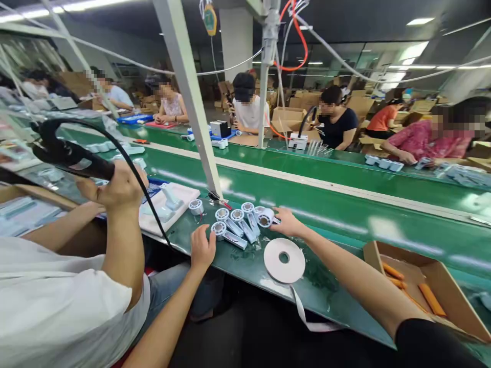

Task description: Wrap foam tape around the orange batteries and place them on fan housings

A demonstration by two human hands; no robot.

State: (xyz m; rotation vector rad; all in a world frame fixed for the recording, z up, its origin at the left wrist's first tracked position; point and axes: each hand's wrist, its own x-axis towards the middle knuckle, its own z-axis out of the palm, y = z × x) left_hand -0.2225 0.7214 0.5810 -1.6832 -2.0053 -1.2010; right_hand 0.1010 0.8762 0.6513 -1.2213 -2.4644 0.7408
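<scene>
At a green assembly bench (245, 266), the worker's right hand (286, 223) pinches the end unit of a row of small white handheld fans (240, 225) while the left hand (202, 249), fingers loosely open, touches the nearest; none looks taped, the tape roll (284, 260) lying just below the right fingers.

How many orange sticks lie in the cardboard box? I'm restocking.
3 show in the cardboard box: orange sticks at its right wall, two shorter ones at the far-left corner. More may be hidden.

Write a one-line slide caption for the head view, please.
Both hands, left hand and right hand, reach small white parts beside a tape roll.
</scene>
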